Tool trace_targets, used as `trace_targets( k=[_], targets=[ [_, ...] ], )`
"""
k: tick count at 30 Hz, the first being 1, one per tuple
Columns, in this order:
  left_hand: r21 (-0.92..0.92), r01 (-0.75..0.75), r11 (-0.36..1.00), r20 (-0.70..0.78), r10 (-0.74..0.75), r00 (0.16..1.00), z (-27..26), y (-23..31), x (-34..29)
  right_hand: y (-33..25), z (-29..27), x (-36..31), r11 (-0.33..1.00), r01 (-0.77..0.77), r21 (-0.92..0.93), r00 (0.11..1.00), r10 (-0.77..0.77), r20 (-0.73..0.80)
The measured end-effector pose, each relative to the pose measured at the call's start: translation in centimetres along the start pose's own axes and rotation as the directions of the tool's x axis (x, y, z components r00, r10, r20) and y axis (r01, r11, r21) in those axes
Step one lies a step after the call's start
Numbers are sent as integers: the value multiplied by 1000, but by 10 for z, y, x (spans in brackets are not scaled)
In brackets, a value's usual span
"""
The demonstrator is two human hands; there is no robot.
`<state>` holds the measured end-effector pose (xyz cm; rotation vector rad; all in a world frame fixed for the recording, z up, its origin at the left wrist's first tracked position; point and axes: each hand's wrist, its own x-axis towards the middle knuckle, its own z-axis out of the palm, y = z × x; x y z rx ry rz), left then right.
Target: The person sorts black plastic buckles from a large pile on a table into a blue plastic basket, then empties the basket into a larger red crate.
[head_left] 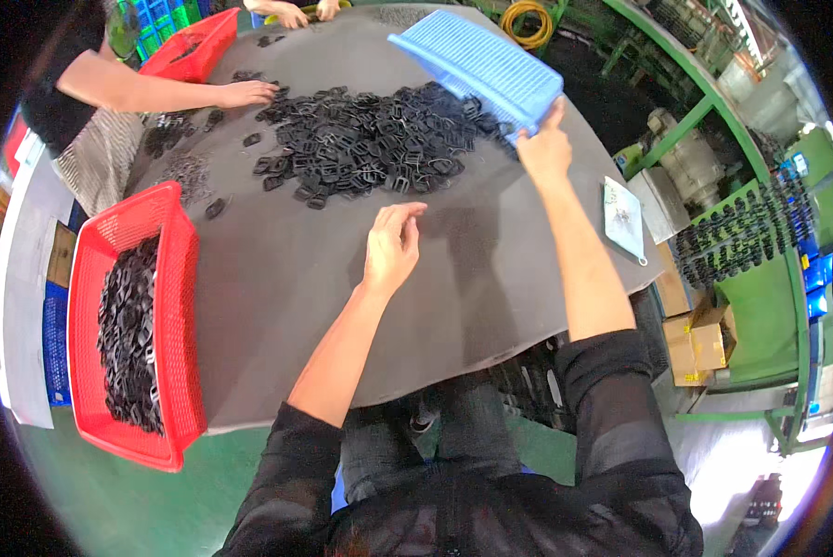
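Note:
My right hand (546, 147) grips the near right corner of a light blue plastic basket (490, 70), which is tipped on its side over the grey table (277, 306). Beneath and to the left of it spreads a heap of black plastic buckles (370, 139), some touching the basket's lower edge. My left hand (393, 246) hovers near the front of the heap, fingers loosely extended and nothing in them. The inside of the basket is hidden from this view.
At left, a red basket (180, 278) holds many black buckles (129, 334). Another person's hand (246, 94) reaches to the heap's far left, beside a second red basket (198, 51); more hands (293, 15) work at the far edge. A pale tray (623, 218) lies at right.

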<state>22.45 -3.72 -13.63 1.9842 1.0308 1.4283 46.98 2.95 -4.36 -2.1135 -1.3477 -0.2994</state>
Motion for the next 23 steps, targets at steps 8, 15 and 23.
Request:
trace_targets(
  k=[8,15,23],
  targets=[
    [238,117,964,-223,-63,973,-5,4,-44,-45,-30,-84,983,86,160,992,-98,73],
    [195,198,961,-227,-153,962,-25,33,-93,-44,-59,-130,958,27,284,1000,-26,-5],
    [122,258,958,-150,-239,959,-55,81,-149,-13,-89,-142,776,85,626,987,18,-157]
  ],
)
